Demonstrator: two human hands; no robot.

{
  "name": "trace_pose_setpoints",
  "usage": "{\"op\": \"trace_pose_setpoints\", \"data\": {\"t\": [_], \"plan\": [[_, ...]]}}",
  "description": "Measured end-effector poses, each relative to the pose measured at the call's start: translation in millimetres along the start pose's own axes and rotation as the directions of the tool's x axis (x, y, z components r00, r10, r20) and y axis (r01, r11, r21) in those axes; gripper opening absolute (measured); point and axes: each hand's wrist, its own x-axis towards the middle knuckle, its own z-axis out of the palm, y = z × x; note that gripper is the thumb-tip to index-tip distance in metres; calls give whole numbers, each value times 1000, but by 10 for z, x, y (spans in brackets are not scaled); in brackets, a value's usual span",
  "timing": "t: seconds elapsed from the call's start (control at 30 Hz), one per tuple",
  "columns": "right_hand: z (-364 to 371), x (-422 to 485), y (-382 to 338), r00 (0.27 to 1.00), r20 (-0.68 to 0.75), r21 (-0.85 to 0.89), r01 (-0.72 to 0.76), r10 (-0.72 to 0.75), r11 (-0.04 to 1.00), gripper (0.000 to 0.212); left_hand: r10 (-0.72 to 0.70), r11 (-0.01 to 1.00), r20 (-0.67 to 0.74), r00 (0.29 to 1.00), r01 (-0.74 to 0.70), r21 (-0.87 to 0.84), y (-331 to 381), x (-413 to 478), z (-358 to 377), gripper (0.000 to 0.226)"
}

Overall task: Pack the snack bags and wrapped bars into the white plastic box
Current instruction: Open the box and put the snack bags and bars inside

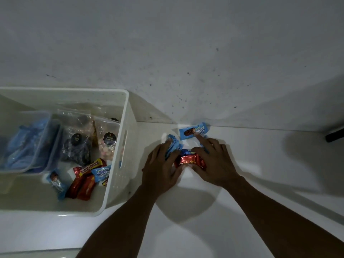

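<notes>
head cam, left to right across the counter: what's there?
Clear tub of blue packets → zip snack bags → red wrapped bars (all inside the white plastic box) → left hand → right hand → dark object at the edge.

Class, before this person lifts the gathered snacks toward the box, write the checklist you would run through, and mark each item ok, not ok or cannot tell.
1. Left hand on the crumpled blue wrappers: ok.
2. Right hand on the red wrapped bar: ok.
3. Every loose snack gathered: not ok; one blue wrapped bar lies apart by the wall, only a fingertip on it.
4. Free space in the white plastic box: ok, bare floor at its near side.
5. Firmness of both grips: cannot tell.
</notes>
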Motion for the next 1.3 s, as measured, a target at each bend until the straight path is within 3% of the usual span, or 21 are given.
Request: {"op": "trace_pose_setpoints", "data": {"t": [0.2, 0.3, 0.47, 0.6, 0.7, 0.8, 0.9, 1.1, 1.3], "plan": [[148, -283, -43, 975, -213, 32, -63, 68, 998, 29, -92, 995, -15, 996, 93, 23, 36, 46, -13, 45], [142, -329, -1, 966, -246, 65, -62, 76, 996, 27, -104, 994, 15, 995, 104, -16, 30, 97, -55, 42], [-14, -259, 48, 916, -340, 172, -163, 213, 972, 31, -119, 989, 45, 992, 122, -85, 89, 180, -152, 33], [-253, 85, 136, 959, -253, 162, -85, 124, 983, 31, -187, 969, 54, 981, 193, -151, 75, 233, -190, 31], [-344, 379, 151, 1000, 6, 104, 9, -10, 995, 29, -227, 957, 60, 972, 234, -171, 35, 205, -223, 32], [-378, 568, 76, 972, 228, 108, -78, 52, 991, 36, -256, 948, 100, 961, 270, -168, 56, 173, -308, 32], [-403, 474, -31, 965, 232, 76, -144, 123, 987, 35, -305, 932, 153, 940, 328, -154, 133, 106, -411, 30], [-650, -262, -227, 937, 225, 177, -307, 265, 935, 34, -236, 952, 179, 955, 264, -157, 415, -199, -796, 28], [-1665, -383, -481, 965, 152, 300, -250, 213, 921, 28, -165, 966, -9, 986, 159, -205, 734, -198, -1642, 34]]}}
